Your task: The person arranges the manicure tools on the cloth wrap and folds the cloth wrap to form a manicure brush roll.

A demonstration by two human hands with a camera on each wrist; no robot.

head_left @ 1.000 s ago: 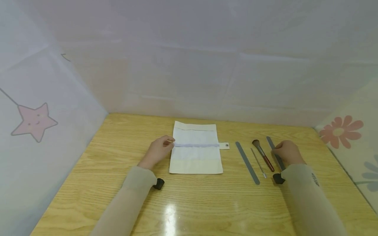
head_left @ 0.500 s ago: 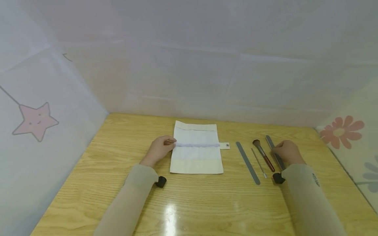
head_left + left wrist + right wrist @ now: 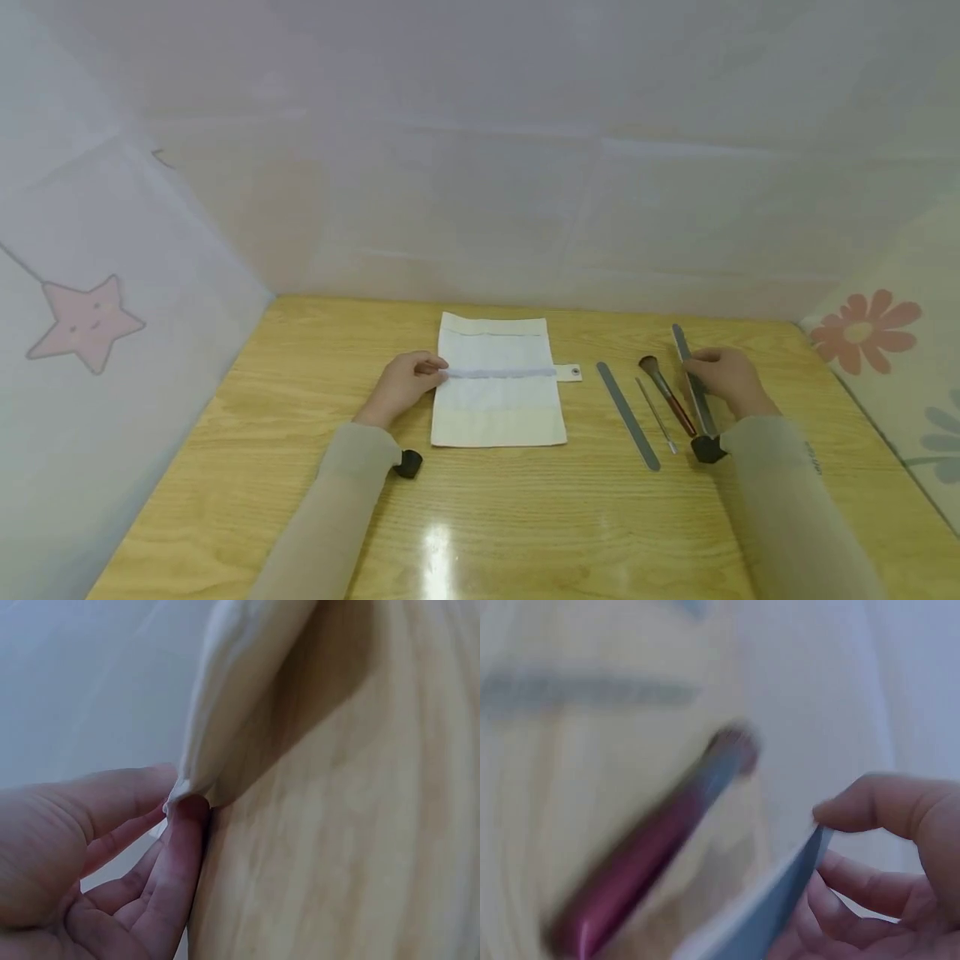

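Observation:
A white cloth roll pouch (image 3: 498, 421) lies unfolded on the table, with a bluish band across its middle and a snap tab (image 3: 570, 372) on its right side. My left hand (image 3: 401, 385) pinches the pouch's left edge; in the left wrist view the cloth (image 3: 232, 682) is lifted off the wood between thumb and fingers. My right hand (image 3: 729, 381) pinches a grey nail file (image 3: 702, 404), which slants upward in the right wrist view. Just left of it lies a makeup brush (image 3: 666, 390) with a red handle.
Left of the brush lie a thin metal stick (image 3: 655, 412) with a pale end and a second grey nail file (image 3: 628, 417). The wooden table (image 3: 525, 517) is bordered by pale hanging sheets (image 3: 465, 192) at the back and both sides.
The nail file in my right hand has shifted toward the back of the table and come up off the wood. My left hand stays at the pouch's edge.

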